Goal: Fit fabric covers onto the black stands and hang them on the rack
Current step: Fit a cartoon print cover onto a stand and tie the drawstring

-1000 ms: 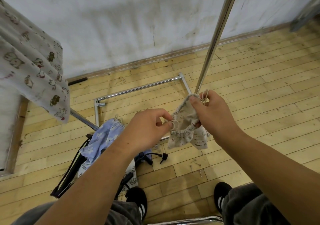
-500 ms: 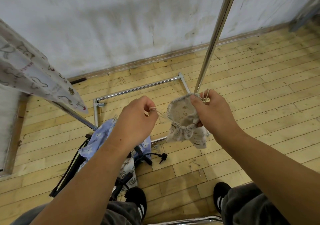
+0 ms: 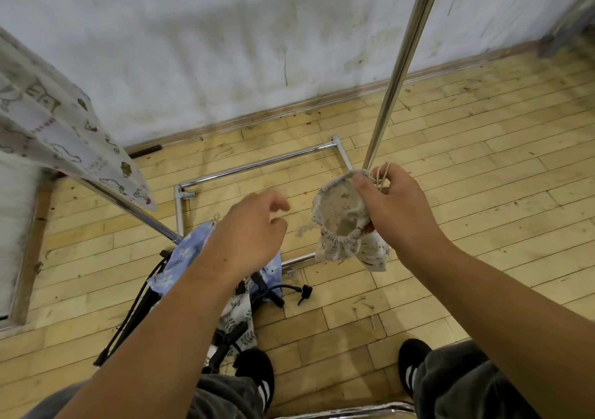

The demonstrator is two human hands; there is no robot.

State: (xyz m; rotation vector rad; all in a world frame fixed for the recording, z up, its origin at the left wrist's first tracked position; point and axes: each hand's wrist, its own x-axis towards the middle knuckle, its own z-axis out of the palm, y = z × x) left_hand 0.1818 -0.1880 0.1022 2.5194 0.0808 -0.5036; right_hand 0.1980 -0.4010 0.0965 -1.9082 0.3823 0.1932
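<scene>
- The right hand (image 3: 399,212), right of the frame's centre, grips a beige fabric cover (image 3: 338,222): the thumb presses on the rim of its open mouth and the fingers are curled behind it.
- Loops of the cover's drawstring (image 3: 383,174) stick up between those fingers.
- The cover hangs in the air at mid-frame, its gathered mouth turned toward the camera, in front of the foot of the rack's shiny upright pole (image 3: 402,70).
- The left hand (image 3: 251,228), left of centre, is blurred. Its fingers are loosely curled around nothing, with a clear gap between it and the cover.
- Below that hand, in the lower left, black stands (image 3: 225,347) lie on the wooden floor (image 3: 483,177), with a blue floral cover (image 3: 190,251) draped over them.
- A printed cloth (image 3: 58,135) hangs at the upper left.
</scene>
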